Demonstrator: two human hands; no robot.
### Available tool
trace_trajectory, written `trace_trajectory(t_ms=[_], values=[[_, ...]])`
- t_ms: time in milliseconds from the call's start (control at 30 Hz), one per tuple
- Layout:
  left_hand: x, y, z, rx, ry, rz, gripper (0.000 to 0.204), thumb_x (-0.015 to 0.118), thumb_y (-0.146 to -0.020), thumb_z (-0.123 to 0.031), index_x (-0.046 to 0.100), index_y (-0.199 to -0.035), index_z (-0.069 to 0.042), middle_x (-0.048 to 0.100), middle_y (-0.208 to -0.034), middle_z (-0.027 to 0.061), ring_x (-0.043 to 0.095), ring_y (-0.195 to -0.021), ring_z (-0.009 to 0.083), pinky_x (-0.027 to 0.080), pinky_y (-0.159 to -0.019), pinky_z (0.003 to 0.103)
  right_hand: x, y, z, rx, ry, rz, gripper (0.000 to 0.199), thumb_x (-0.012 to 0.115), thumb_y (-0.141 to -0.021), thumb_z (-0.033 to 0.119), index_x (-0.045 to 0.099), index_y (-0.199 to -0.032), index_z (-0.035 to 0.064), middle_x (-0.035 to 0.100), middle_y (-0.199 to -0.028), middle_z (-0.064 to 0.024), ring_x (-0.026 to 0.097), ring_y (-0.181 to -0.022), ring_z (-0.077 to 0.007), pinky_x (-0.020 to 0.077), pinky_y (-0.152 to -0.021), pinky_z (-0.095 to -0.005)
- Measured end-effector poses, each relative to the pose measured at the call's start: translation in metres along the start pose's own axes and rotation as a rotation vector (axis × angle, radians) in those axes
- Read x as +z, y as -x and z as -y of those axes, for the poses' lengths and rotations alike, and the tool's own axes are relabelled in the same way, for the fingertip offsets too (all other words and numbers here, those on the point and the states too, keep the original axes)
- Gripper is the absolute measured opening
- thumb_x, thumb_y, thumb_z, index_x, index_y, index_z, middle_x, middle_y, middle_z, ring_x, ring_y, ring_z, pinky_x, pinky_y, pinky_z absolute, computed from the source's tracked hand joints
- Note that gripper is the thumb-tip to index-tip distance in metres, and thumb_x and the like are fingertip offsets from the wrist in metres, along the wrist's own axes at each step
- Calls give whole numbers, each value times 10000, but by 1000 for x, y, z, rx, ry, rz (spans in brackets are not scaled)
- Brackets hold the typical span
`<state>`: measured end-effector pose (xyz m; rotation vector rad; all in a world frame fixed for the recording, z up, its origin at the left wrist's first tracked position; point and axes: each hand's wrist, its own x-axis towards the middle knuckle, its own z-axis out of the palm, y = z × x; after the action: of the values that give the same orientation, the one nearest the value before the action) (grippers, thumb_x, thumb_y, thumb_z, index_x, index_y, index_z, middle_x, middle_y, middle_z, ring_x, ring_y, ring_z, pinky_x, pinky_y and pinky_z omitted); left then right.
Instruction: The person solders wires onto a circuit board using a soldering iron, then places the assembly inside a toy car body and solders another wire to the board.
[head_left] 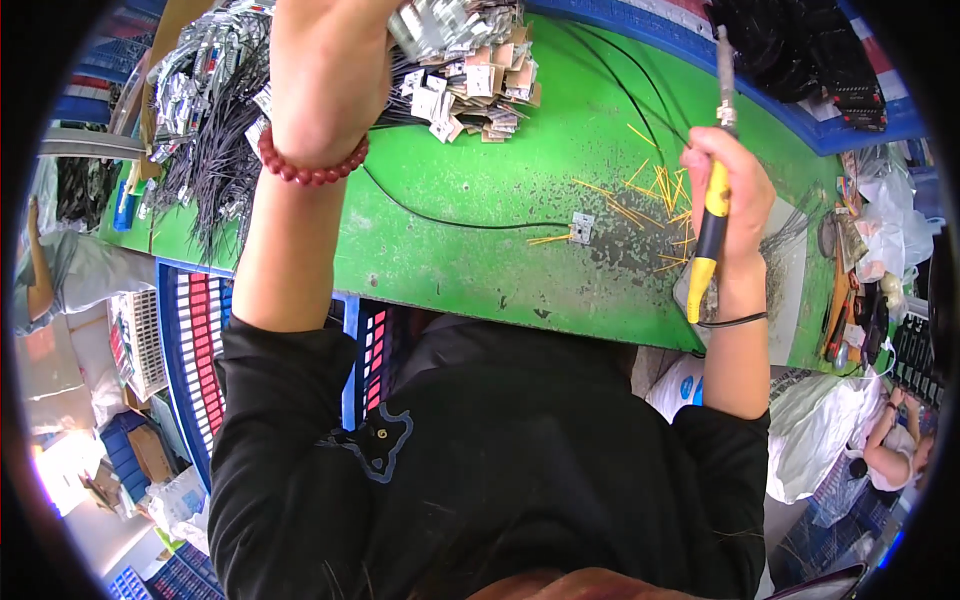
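Note:
My right hand (735, 190) grips a soldering iron (712, 220) with a yellow and black handle, its metal tip pointing up and away over the green bench (480, 260). My left hand (330, 60) reaches far forward to a heap of small circuit boards with black wires (470, 70); its fingers are cut off by the top of the view. A red bead bracelet (312, 165) circles that wrist. One small board on a black wire (582, 228) lies on the bench between my hands, among scattered yellow wire bits (650, 195).
A big bundle of black wired parts (205, 120) lies at the bench's left. Blue trays (800, 110) edge the far side, holding black parts. A blue crate with red parts (205, 340) sits below left. Other people (895, 440) sit at both sides. Tools clutter the right end.

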<state>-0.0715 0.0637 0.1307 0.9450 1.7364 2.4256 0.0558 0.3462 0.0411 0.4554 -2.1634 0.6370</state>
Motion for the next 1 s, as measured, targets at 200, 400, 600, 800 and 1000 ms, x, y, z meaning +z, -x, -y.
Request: trace_trajectory(t_ms=[200, 400, 600, 800, 1000], values=[[-54, 111, 68, -295, -718, -199, 230, 674, -862, -46, 590, -1065, 25, 638, -776, 11, 551, -667, 33, 445, -587, 184, 1, 50, 23, 307, 100, 363, 340, 635, -772, 28, 655, -1067, 198, 603, -690, 10, 615, -608, -168, 460, -543, -294], [-62, 149, 74, -297, -1456, -134, 361, 739, -752, -159, 622, -1078, -58, 623, -803, 57, 584, -717, 200, 477, -700, 333, 37, 103, 46, 610, -279, 169, 313, 638, -839, -28, 634, -1109, 129, 647, -763, -29, 649, -669, -150, 510, -614, -275], [-3, 123, 69, 207, -1323, 206, 395, 716, -692, 8, 658, -1076, -60, 663, -1084, 104, 607, -1031, 289, 447, -938, 420, 42, 107, 56, 567, -464, 143, 246, 631, -877, -47, 605, -1105, 42, 658, -899, -84, 642, -700, -110, 524, -640, -261], [67, 121, 105, -226, -755, 622, 131, 680, -816, -122, 690, -921, -45, 673, -786, 132, 653, -706, 327, 534, -650, 374, 39, 105, 67, 613, -638, 128, 275, 658, -872, -36, 587, -1127, 38, 667, -934, -79, 658, -752, -127, 532, -690, -265], [61, 130, 117, 37, -682, 506, 93, 697, -812, -63, 688, -902, -42, 702, -946, 97, 683, -840, 274, 550, -712, 348, 37, 118, 59, 826, -597, 29, 301, 656, -898, 8, 543, -1175, 42, 639, -797, -64, 652, -748, -127, 513, -682, -251]])
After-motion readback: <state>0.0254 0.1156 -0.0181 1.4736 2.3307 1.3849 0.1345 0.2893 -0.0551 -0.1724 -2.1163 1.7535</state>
